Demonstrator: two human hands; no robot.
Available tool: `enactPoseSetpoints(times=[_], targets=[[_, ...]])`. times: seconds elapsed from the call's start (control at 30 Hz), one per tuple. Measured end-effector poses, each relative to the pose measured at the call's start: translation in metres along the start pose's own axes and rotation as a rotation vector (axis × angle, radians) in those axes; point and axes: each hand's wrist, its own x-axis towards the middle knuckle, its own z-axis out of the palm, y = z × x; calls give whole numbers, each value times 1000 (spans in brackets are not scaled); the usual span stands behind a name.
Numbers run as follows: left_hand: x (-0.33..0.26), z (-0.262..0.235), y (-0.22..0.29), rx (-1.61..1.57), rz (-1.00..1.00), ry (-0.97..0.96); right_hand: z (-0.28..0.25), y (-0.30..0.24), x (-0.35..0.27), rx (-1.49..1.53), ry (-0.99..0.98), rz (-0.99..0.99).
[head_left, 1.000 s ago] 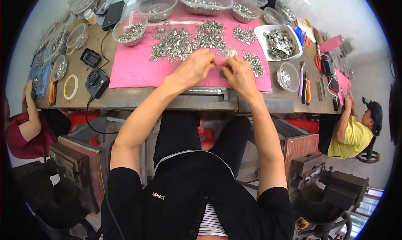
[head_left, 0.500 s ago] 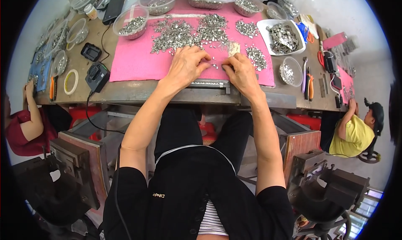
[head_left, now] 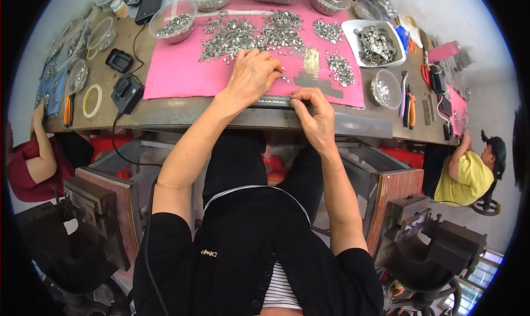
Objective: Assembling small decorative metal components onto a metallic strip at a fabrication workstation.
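Observation:
A narrow metal rail (head_left: 271, 101) with a row of small shiny pieces lies along the table's front edge. My left hand (head_left: 251, 76) is above the pink mat (head_left: 176, 84), just behind the rail, thumb and forefinger pinched together; what they hold is too small to name. A few loose metal bits (head_left: 285, 77) lie next to those fingertips. At the rail's right end my right hand (head_left: 316, 117) has thumb and forefinger closed, the tips hiding whatever is between them. Behind that hand are a flat grey metal plate (head_left: 320, 85) and a bundle of thin pale-gold strips (head_left: 311, 62).
Heaps of small metal parts (head_left: 234, 37) cover the mat's far half. Clear tubs (head_left: 174, 26) and a white tray (head_left: 374, 44) hold more parts. A black charger (head_left: 128, 97) stands left; pliers (head_left: 409, 112) lie right. Other people sit at both sides.
My right hand has come nearer and down to the rail's end, uncovering the grey plate. My left hand has shifted slightly right, its fingers still bent together.

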Motion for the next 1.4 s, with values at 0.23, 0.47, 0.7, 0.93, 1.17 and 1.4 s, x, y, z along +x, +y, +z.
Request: enactPoseSetpoints(times=[0.23, 0.47, 0.7, 0.93, 1.17, 1.4], targets=[[-4, -5, 2, -36, 0, 56, 4, -1, -1, -91, 5, -45], [-20, -27, 23, -354, -152, 73, 3, -4, 1, -370, 29, -306], [-36, -17, 47, -408, -127, 72, -5, 4, -1, -192, -42, -245], [-38, -9, 50, -327, -65, 82, -10, 14, -9, 84, -18, 70], [-40, -6, 51, -246, 5, 110, -11, 9, -8, 73, 3, 73], [-45, -5, 55, -140, 47, 155, -8, 12, -8, 57, 36, 17]])
